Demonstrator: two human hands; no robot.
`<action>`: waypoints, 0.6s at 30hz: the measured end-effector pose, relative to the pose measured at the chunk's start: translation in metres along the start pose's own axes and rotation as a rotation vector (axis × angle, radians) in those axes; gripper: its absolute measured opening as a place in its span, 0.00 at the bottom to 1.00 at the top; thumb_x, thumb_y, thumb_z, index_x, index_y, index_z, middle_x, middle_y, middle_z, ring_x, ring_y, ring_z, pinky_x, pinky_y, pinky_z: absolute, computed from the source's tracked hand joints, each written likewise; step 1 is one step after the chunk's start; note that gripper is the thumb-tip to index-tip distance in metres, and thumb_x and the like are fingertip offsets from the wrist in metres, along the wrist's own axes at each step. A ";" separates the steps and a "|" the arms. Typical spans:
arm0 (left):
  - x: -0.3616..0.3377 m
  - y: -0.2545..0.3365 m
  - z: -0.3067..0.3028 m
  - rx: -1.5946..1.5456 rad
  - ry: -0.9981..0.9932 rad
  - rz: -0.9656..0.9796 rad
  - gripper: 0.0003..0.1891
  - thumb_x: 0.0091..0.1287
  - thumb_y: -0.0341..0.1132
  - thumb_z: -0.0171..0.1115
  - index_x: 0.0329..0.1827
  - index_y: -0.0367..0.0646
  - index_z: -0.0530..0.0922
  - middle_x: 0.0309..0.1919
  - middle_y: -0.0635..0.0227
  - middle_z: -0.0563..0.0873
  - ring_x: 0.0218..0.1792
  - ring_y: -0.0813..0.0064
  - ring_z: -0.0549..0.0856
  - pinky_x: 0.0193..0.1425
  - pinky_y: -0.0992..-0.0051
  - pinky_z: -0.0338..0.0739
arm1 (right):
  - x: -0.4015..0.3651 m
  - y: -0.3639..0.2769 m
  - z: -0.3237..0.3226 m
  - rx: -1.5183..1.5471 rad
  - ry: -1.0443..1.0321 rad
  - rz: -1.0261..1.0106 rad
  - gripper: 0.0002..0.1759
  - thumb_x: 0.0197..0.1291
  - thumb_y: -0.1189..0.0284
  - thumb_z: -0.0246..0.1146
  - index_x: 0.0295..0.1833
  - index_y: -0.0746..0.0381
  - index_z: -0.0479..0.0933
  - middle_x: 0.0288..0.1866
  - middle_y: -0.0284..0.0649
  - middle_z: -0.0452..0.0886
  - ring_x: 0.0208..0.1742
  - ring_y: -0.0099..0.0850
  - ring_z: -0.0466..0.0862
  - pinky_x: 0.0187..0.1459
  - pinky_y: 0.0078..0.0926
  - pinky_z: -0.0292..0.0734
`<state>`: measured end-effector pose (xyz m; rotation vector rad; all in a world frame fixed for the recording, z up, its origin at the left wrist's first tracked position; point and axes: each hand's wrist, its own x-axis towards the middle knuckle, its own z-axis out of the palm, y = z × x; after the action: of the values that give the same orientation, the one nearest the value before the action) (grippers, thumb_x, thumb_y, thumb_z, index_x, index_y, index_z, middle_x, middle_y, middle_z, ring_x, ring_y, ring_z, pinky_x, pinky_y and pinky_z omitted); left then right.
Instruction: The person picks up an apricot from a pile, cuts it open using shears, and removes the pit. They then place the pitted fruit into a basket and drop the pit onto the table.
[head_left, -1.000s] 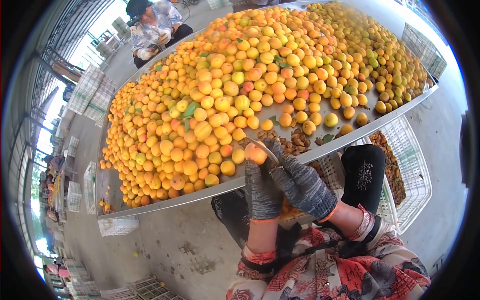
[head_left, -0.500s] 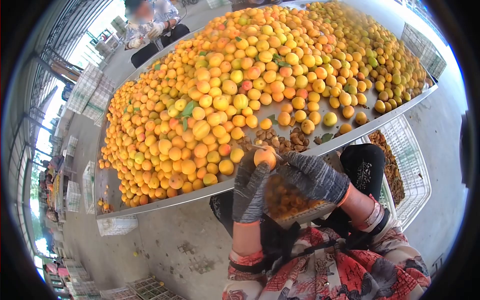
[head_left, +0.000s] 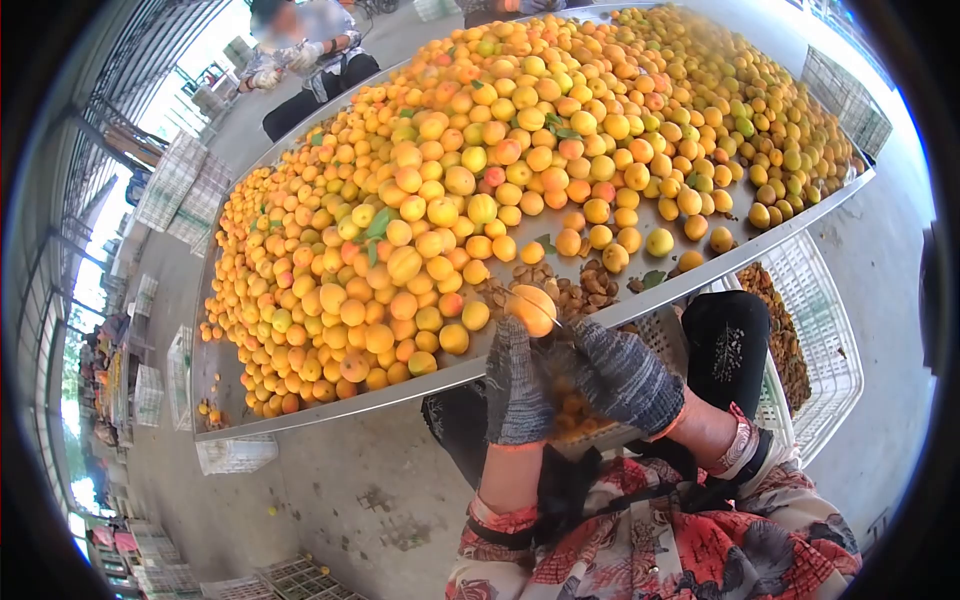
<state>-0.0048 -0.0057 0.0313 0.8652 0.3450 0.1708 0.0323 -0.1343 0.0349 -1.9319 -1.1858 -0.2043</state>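
Orange fruit (head_left: 531, 311) sits gripped by fingers (head_left: 508, 346) of the left hand (head_left: 519, 385); right hand (head_left: 630, 376) close beside, its hold I can't tell.

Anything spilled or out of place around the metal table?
Minor stuff: dark stains on the concrete floor, with a small yellowish bit, too small to identify, lying off to their left. Stray green leaves sit among the apricots. I see nothing obviously damaged.
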 end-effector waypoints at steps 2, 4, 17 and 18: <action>0.001 -0.004 -0.007 0.013 -0.023 0.057 0.27 0.67 0.51 0.46 0.57 0.36 0.66 0.47 0.63 0.75 0.47 0.74 0.74 0.52 0.77 0.69 | -0.001 0.001 0.001 0.004 0.030 -0.022 0.24 0.51 0.78 0.58 0.56 0.69 0.66 0.38 0.51 0.78 0.39 0.46 0.79 0.40 0.35 0.74; 0.003 -0.005 -0.004 0.019 -0.048 0.116 0.25 0.67 0.49 0.46 0.56 0.36 0.66 0.47 0.64 0.75 0.47 0.74 0.74 0.53 0.78 0.69 | -0.001 0.001 0.001 -0.038 -0.006 0.049 0.23 0.51 0.78 0.59 0.55 0.68 0.67 0.36 0.50 0.78 0.37 0.46 0.79 0.39 0.35 0.75; 0.011 -0.015 0.001 0.331 0.128 0.261 0.20 0.65 0.44 0.54 0.48 0.34 0.73 0.39 0.67 0.78 0.39 0.80 0.74 0.44 0.80 0.70 | -0.001 0.005 0.011 -0.090 -0.012 0.090 0.19 0.53 0.76 0.58 0.52 0.66 0.69 0.37 0.49 0.79 0.38 0.44 0.80 0.38 0.34 0.75; 0.013 -0.018 -0.001 0.324 0.179 0.248 0.20 0.64 0.45 0.54 0.47 0.34 0.73 0.38 0.67 0.78 0.39 0.81 0.74 0.44 0.81 0.70 | -0.007 0.013 0.019 0.029 0.018 0.133 0.19 0.54 0.75 0.58 0.53 0.66 0.69 0.38 0.47 0.79 0.39 0.41 0.80 0.40 0.32 0.75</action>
<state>0.0070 -0.0125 0.0142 1.2172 0.4390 0.4329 0.0335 -0.1276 0.0119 -1.9712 -1.0394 -0.1329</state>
